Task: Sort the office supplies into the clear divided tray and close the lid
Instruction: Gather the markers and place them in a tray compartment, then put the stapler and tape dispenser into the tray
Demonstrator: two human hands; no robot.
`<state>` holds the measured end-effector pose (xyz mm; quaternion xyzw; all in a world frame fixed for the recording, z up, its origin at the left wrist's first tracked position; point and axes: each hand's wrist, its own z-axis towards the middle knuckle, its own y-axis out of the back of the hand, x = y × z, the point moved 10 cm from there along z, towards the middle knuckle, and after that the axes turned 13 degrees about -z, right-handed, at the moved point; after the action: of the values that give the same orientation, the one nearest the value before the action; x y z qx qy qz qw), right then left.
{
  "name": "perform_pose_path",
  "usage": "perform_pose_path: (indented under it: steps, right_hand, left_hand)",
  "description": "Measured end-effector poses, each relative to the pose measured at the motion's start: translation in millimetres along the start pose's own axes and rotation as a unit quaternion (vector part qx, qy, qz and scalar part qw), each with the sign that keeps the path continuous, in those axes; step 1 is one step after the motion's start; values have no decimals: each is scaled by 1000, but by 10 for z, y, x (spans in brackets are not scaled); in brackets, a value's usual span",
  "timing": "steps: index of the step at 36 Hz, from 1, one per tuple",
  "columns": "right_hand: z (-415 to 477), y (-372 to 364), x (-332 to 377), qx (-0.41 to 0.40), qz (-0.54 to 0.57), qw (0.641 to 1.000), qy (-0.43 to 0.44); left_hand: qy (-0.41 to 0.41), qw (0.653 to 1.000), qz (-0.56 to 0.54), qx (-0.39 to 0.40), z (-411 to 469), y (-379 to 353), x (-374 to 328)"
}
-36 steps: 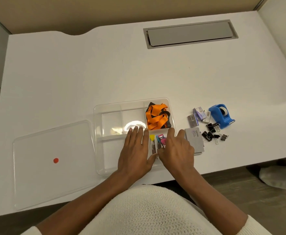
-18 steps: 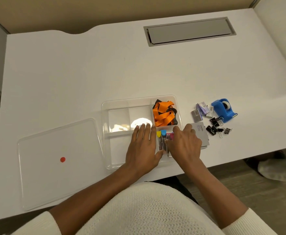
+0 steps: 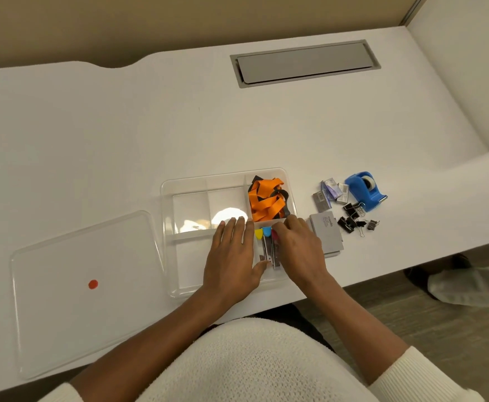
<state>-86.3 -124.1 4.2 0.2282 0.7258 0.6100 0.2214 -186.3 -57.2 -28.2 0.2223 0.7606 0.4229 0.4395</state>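
Observation:
The clear divided tray point(image 3: 191, 184) sits near the desk's front edge. Its back right compartment holds orange and black lanyards point(image 3: 266, 202). The front right compartment holds small items with yellow, blue and pink tops point(image 3: 262, 233). My left hand point(image 3: 231, 253) lies flat across the tray's middle divider, its thumb touching the near ends of those items. My right hand point(image 3: 301, 248) rests over the tray's right edge, fingers curled down onto the pink-topped item. The clear lid point(image 3: 63, 256), marked with a red dot, lies flat to the left of the tray.
Right of the tray lie a grey box point(image 3: 328, 232), black binder clips point(image 3: 353, 220), small staple boxes point(image 3: 328, 192) and a blue tape dispenser point(image 3: 363, 190). A grey cable hatch point(image 3: 304, 63) is set into the desk at the back. The desk's front edge runs just below my hands.
My right fingers have curled further in over the pink-topped item. My left hand stays flat on the tray. The view has shifted slightly.

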Motion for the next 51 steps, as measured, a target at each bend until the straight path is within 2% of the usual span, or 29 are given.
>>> perform_pose_path:
  steps: [5,10,14,19,25,29,33,40,51]
  right_hand:
    - [-61,180,-283,-34,113,991,-61]
    - [-254,204,-948,-75,236,950,-191]
    - [-431,-16,-1458,-49,277,919,-277]
    - [-520,-79,-2021,-84,256,908,-322]
    - [-260,93,-2538,-148,201,923,-293]
    - [43,36,-2737,-117,194,934,-276]
    - [330,-107,-2811,-65,200,947,-243]
    - [596,-321,-2803,-10,230,954,-190]
    - [655,-330,-2889,-33,221,956,-188]
  left_hand:
    - [20,1000,3,2,37,-5,-5]
    - [33,998,40,-36,62,146,-197]
    - [-69,990,55,-110,117,348,-714]
    - [-118,989,61,-62,349,138,-1246]
    - [-132,987,94,6,657,-335,-1629]
    - [-96,985,137,46,822,-614,-1683]
    - [-63,987,138,48,887,-719,-1706]
    - [-45,995,66,62,911,-836,-1715]
    - [-62,994,74,47,914,-793,-1769]
